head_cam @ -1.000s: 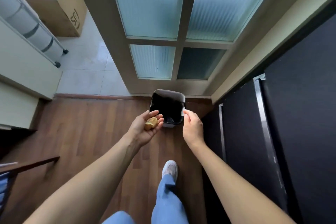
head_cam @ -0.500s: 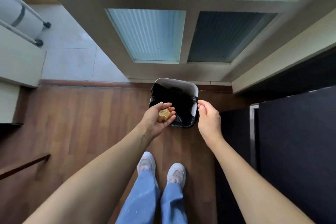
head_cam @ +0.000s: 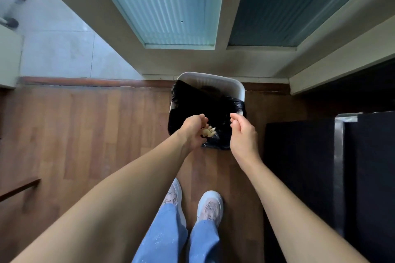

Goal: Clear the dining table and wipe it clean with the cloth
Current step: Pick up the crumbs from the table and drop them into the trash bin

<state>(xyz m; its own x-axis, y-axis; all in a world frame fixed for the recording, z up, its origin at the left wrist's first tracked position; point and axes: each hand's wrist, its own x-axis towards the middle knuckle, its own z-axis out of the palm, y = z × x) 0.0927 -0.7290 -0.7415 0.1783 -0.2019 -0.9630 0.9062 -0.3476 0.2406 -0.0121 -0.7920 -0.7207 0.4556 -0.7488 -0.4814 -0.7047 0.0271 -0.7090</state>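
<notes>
left hand [head_cam: 192,132] turned palm-down over the bin [head_cam: 210,83], fingers loosened, yellowish scraps [head_cam: 208,131] at its fingertips above the black bag | right hand [head_cam: 243,136] beside it over the bin's right edge, fingers curled loosely, holding nothing | shoes [head_cam: 210,206] on wooden floor [head_cam: 85,134] below

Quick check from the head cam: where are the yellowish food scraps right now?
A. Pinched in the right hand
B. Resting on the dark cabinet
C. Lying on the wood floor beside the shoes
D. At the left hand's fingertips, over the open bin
D: the food scraps sit at the left hand, over the black-lined bin; the right hand is empty.
</notes>
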